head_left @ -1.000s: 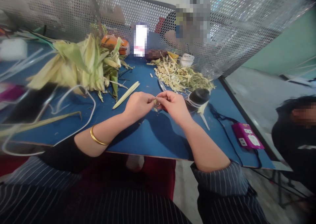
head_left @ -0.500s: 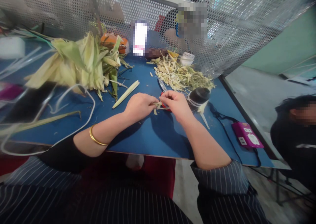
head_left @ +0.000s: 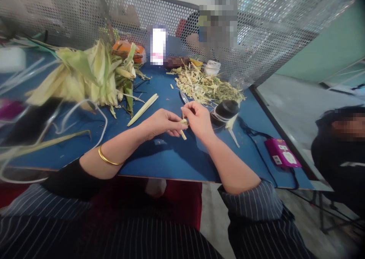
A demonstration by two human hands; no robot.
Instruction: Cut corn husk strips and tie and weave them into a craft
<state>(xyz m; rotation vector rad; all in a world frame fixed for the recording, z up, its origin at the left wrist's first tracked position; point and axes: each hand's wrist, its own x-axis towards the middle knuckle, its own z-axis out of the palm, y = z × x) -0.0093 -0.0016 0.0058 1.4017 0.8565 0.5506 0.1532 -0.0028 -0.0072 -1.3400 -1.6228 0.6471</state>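
Clock centred on pale plant bit (head_left: 184,123) betw. L hand (head_left: 164,123) & R hand (head_left: 199,119); 12 = far side. Best open lane: 11, blue tabletop (head_left: 159,82) betw. husk pile (head_left: 98,74) (10) & shred heap (head_left: 211,86) (1–2), capped by mesh screen (head_left: 176,15). Husk strip (head_left: 143,110) at 10 narrows its near end. Scissors (head_left: 184,96) block 12, close. Black cone (head_left: 226,110) at 2–3; purple box (head_left: 282,152) + black cord (head_left: 256,146) approx. 3–4. White cable (head_left: 106,118) at 9. Open patch at 6, betw. forearms, to table edge.
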